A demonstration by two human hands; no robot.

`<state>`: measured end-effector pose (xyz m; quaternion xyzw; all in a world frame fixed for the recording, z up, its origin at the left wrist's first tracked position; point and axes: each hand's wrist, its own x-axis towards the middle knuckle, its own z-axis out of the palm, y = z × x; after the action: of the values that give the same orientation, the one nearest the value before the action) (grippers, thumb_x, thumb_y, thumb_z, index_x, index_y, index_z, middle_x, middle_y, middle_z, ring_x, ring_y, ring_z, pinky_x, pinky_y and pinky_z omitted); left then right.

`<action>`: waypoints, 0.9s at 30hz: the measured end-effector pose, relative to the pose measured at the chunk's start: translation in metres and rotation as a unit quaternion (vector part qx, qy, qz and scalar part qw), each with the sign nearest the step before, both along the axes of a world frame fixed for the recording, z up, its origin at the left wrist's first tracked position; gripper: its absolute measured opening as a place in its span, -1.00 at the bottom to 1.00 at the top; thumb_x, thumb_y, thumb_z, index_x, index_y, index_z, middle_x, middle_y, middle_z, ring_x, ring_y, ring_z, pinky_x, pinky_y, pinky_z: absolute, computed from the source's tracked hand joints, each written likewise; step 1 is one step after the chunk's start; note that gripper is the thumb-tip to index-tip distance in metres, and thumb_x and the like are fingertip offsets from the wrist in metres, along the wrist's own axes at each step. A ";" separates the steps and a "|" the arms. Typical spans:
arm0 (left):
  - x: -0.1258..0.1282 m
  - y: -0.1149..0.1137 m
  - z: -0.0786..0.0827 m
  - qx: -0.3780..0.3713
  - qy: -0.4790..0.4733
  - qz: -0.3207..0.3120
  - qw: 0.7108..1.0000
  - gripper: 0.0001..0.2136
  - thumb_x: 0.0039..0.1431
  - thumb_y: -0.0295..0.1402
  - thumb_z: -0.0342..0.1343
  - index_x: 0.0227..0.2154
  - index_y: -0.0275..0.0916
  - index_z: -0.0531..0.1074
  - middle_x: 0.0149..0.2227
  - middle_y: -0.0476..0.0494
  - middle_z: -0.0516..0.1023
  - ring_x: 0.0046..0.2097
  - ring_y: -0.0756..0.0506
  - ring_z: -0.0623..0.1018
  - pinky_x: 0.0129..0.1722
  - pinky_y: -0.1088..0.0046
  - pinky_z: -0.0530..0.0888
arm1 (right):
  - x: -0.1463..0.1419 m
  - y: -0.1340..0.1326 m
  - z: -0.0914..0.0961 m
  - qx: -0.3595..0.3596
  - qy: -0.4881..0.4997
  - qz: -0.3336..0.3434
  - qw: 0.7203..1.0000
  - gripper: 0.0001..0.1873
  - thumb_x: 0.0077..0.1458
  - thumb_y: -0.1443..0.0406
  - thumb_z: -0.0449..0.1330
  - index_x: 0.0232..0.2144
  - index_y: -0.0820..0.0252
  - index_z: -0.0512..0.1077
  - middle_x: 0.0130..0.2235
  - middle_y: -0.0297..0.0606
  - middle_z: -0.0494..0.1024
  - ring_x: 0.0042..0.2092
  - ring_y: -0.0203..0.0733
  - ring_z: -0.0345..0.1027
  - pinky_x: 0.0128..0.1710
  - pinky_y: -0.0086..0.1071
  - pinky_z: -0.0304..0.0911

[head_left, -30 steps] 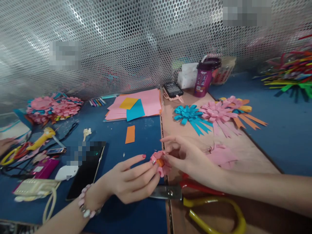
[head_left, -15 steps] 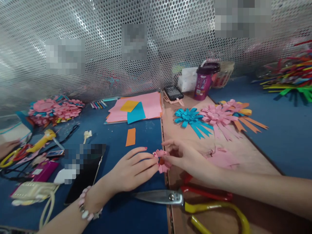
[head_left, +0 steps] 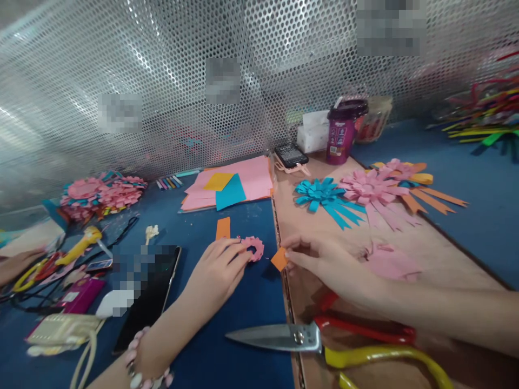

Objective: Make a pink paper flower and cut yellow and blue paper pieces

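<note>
Between the fingertips of my left hand point(head_left: 223, 265) is a pink paper ring point(head_left: 255, 249) with a notched outer edge and an open centre. My right hand point(head_left: 324, 265) pinches a small orange paper piece point(head_left: 279, 259), held apart from the ring, over the cardboard's left edge. Partly behind my left fingers lies an orange paper strip point(head_left: 223, 228). Large scissors point(head_left: 279, 337) with red and yellow handles rest below both hands. A pink paper piece point(head_left: 392, 262) lies on the cardboard, partly covered by my right forearm.
Paper rosettes, blue point(head_left: 318, 194) and pink point(head_left: 371, 186), lie on the cardboard point(head_left: 340, 297). Coloured sheets point(head_left: 253, 168) are stacked behind. A purple cup point(head_left: 339, 135) stands at the back. On the left are a phone point(head_left: 152, 297), a yellow glue gun point(head_left: 83, 243) and another person's hand point(head_left: 20, 265).
My hands have moved apart. The pink ring has gone left with my left hand, while the orange piece, earlier at the ring's middle, is now away from it in my right fingers.
</note>
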<state>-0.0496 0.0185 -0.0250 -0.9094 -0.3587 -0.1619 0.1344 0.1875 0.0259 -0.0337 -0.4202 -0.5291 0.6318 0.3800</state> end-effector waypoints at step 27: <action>0.039 -0.026 0.005 -0.359 -0.285 0.118 0.881 -0.90 0.13 -0.36 0.10 -0.30 -0.20 0.47 -0.37 -0.04 0.57 -0.37 -0.03 0.52 -0.36 0.47 0.44 | 0.001 -0.020 0.009 0.233 -0.150 0.090 0.957 -0.84 0.10 0.40 0.07 -0.30 0.21 0.45 -0.31 -0.28 0.53 -0.28 -0.28 0.41 -0.34 -0.45 0.32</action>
<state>-0.0102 -0.0078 -0.0200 -0.7609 -0.5195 -0.2570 -0.2916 0.1881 0.0059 -0.0245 -0.3607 -0.7482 0.4519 0.3253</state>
